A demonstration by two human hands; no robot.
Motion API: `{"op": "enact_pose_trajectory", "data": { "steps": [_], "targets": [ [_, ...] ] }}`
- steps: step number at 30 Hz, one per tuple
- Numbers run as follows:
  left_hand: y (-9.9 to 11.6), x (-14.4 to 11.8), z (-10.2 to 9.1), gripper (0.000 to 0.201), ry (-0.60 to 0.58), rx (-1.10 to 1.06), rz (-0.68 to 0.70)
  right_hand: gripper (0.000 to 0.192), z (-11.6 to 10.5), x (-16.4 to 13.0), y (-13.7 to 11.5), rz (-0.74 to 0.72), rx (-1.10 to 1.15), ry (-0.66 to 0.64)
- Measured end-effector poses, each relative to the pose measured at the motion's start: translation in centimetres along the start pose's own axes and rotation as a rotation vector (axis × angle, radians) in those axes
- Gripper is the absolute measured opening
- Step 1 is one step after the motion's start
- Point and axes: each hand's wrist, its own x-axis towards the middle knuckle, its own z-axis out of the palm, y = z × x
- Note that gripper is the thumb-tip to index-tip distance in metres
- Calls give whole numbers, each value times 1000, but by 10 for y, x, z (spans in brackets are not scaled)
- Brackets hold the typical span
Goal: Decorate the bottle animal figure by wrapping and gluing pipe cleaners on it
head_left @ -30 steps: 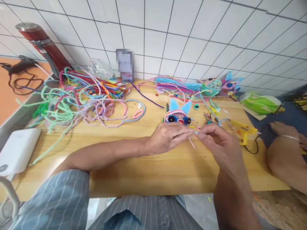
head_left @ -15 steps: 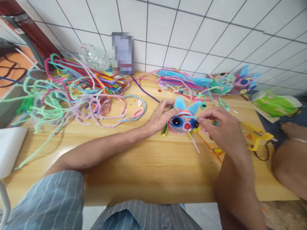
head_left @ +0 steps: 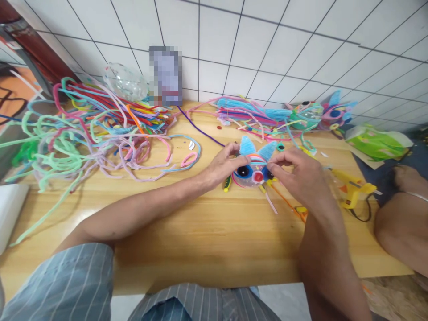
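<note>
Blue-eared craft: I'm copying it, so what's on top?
Two blue ears and colored strips. The left hand and right hand hide parts of the craft beneath.

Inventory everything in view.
Face craft: one, clear, blue-eared, centre
Crafts: two, multicoloured, rear right
Stem pile: one, multicoloured, left
Stem bundle: one, multicoloured, rear
Plastic shell: one, clear, rear left
Blurred panel: one, grey, rear
Flask: one, red, left
Glue gun: one, yellow, right
Packet: one, green, right
Box: one, white, left
Scraps: several, mixed, scattered
Table: one, tan, beneath
Wall: one, white, behind
Other person's arm: one, right edge
Shirt: one, grey, bottom
Left hand: one, at craft
Right hand: one, at craft
</note>
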Motion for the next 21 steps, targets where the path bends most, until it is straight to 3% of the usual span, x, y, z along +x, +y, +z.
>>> {"op": "enact_pose_trajectory", "data": {
  "steps": [9,21],
  "targets": [
    [-4,3,1,30,-23,-10,-27,13,7,-1,4,-28,22,18],
    [-5,2,-1,37,-67,-20,20,12,11,-2,0,83,-4,34]
  ]
}}
